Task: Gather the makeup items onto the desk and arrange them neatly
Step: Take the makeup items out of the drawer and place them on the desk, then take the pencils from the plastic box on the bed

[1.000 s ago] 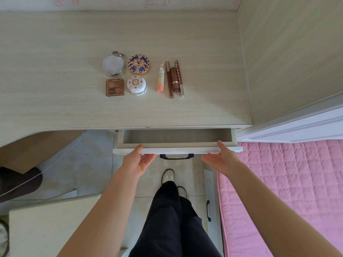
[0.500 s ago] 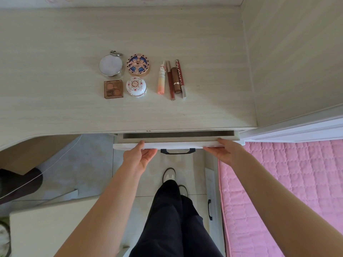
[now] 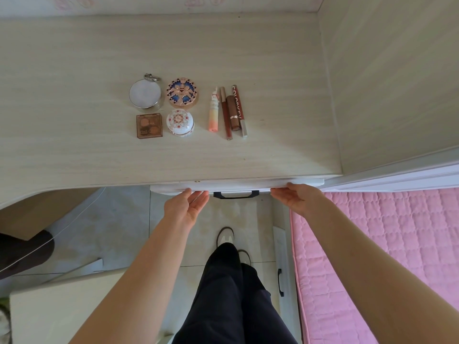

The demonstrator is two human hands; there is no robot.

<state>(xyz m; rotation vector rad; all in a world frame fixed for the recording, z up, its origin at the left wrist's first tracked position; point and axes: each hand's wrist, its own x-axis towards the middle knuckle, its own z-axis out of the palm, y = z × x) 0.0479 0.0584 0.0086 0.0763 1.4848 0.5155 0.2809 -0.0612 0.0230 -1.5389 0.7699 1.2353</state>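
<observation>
A person stands at a pale counter (image 3: 74, 125) with flat, open palms against the white drawer (image 3: 173, 187) under its edge, the left hand (image 3: 190, 206) left of the black handle (image 3: 236, 194) and the right hand (image 3: 295, 197) right of it, fingers straight and holding nothing. On the counter, well behind the drawer, four compacts (image 3: 182, 91) form a square, with four tubes (image 3: 226, 112) in a tight row near them. Gathering looks done and the drawer seems all but closed, so next probably comes a light, even push, then lifting both hands away

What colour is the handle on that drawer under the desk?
Black. The drawer handle shows best in the head view.
</observation>
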